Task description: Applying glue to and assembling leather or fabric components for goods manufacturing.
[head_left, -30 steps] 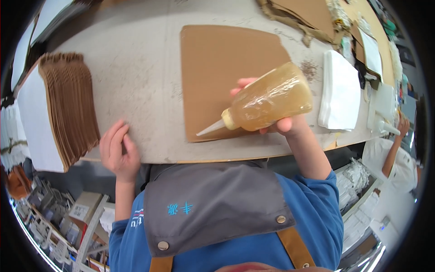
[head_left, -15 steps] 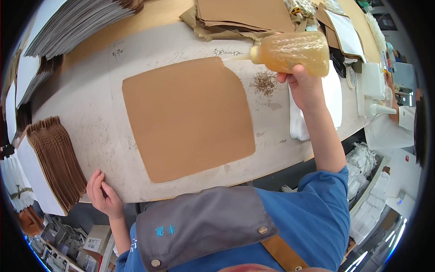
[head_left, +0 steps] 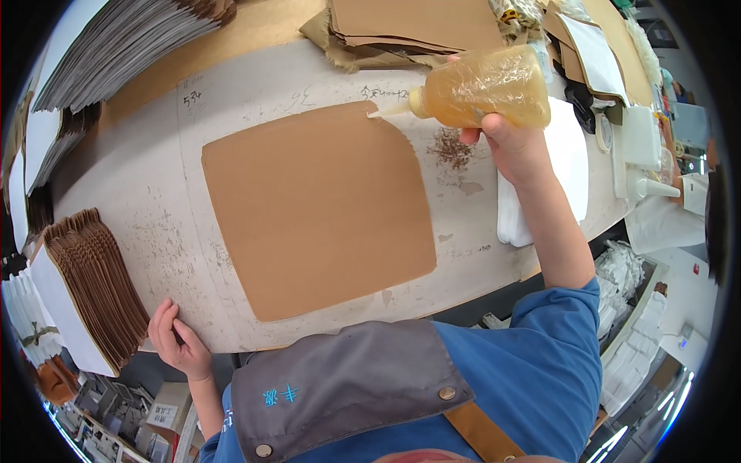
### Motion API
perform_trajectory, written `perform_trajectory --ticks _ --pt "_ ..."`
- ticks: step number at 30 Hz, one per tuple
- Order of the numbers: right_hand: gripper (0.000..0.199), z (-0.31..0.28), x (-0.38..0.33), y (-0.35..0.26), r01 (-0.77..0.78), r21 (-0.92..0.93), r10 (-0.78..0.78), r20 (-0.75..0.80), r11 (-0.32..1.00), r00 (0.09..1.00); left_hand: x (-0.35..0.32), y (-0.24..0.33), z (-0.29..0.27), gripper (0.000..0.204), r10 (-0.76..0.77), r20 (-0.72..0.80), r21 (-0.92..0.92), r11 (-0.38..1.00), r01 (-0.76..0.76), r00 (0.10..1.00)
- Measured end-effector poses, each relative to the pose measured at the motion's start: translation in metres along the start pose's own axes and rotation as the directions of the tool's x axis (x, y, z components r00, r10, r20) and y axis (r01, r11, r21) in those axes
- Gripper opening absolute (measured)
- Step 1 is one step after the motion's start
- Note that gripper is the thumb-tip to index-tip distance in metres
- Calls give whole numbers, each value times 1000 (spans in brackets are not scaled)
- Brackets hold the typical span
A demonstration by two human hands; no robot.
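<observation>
My right hand (head_left: 505, 147) is wrapped round a squeeze bottle (head_left: 488, 86) of cloudy amber liquid. The bottle lies tipped on its side in the air, its pale nozzle pointing left. The nozzle's tip is at the far right corner of a brown paper sheet (head_left: 320, 208), where a small whitish spot shows; whether it touches the paper I cannot tell. The sheet lies flat on the worktable (head_left: 166, 177) and has rounded right corners. At the table's near left edge rests my left hand (head_left: 179, 339), fingers loosely extended and holding nothing, close to a stack of folded brown paper pieces (head_left: 96, 289).
White sheets (head_left: 567, 181) lie right of the brown one, partly under my right forearm. More brown sheets (head_left: 417, 23) are piled at the far side, and a tall stack of grey-edged paper (head_left: 123, 54) stands far left. A tape roll (head_left: 603, 133) sits at the right.
My right hand has brought the bottle slightly left, so its nozzle tip now reaches the sheet's far right corner. The left hand stays at the table edge.
</observation>
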State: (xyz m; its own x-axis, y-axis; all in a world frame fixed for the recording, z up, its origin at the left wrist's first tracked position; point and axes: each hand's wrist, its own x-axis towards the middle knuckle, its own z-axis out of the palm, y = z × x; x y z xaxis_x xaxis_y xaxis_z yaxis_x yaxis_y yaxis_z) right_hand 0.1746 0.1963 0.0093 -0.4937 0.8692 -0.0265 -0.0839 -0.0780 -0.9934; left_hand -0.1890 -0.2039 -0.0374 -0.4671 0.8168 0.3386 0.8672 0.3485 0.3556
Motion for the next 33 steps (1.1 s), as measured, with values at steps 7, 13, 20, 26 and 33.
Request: perform_trajectory --ticks 7,13,20,26,33 --pt "58 -13 -4 4 -20 -65 23 48 998 999 1 0 -1 22 7 6 4 1000 -7 1000" --pt "90 -10 -3 -9 18 -227 1 81 974 997 0 1 0 21 6 4 1 1000 -6 1000" --pt "116 -8 -5 -5 74 -320 -66 35 944 997 0 1 0 21 1 10 8 1000 -2 1000" --pt "115 -18 -19 -11 -52 -300 55 -1 952 999 -2 0 -3 22 -9 14 12 1000 9 1000" --pt "110 -18 -23 -11 -51 -316 46 -25 948 999 0 0 -1 22 1 15 10 1000 -1 1000"
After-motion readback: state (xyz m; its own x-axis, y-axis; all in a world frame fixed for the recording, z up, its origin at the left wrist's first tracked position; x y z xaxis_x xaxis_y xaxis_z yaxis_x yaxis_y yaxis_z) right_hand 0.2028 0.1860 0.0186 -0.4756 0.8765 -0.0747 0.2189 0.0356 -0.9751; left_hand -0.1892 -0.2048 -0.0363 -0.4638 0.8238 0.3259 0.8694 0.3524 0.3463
